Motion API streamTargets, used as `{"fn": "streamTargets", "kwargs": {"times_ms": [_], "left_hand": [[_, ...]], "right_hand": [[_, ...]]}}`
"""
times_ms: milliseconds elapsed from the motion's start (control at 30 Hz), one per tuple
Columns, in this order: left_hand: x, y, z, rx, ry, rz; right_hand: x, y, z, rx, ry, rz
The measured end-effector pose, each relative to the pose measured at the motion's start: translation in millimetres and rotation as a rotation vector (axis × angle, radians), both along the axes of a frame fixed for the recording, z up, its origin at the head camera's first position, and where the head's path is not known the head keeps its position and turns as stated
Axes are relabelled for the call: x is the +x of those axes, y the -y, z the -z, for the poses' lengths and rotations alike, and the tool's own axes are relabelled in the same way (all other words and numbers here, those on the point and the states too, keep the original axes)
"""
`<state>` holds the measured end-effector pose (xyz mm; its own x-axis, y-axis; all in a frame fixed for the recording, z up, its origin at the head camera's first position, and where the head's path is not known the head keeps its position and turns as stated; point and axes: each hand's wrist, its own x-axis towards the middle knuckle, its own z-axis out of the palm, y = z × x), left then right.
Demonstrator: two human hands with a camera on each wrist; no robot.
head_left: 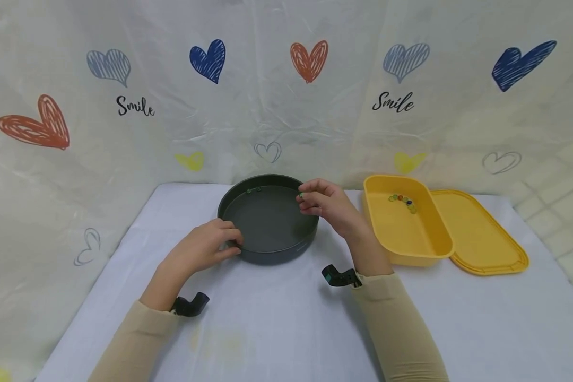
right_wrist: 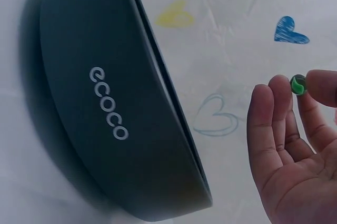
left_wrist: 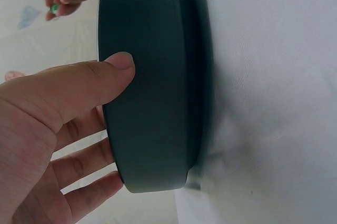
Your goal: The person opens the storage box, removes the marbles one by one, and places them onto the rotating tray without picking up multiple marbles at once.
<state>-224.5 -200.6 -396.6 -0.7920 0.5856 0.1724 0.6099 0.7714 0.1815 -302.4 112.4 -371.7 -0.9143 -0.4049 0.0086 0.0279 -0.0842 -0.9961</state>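
A round dark pan (head_left: 267, 223) with a low wall stands on the table, and a few green marbles (head_left: 253, 190) lie inside against its far wall. My left hand (head_left: 212, 244) grips the near left rim; in the left wrist view its thumb (left_wrist: 118, 71) presses the outer wall, with the other fingers over the rim. Above the pan's right side, my right hand (head_left: 329, 204) pinches a green marble (right_wrist: 298, 84) between thumb and fingertips. The white word "ecoco" shows on the pan's side (right_wrist: 108, 103) in the right wrist view.
To the right stands a yellow rectangular container (head_left: 406, 233) with several coloured marbles (head_left: 403, 200) toward its far end. Its yellow lid (head_left: 482, 233) lies flat beside it. A sheet printed with hearts (head_left: 309, 61) hangs behind the white-covered table (head_left: 267, 323).
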Motion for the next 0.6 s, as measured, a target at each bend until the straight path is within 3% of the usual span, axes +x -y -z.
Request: {"fn": "streamTargets", "kwargs": {"times_ms": [600], "left_hand": [[0.6,-0.2,-1.1,-0.002,0.013,-0.004]], "right_hand": [[5.2,29.6,23.1,0.127,-0.018,-0.088]]}}
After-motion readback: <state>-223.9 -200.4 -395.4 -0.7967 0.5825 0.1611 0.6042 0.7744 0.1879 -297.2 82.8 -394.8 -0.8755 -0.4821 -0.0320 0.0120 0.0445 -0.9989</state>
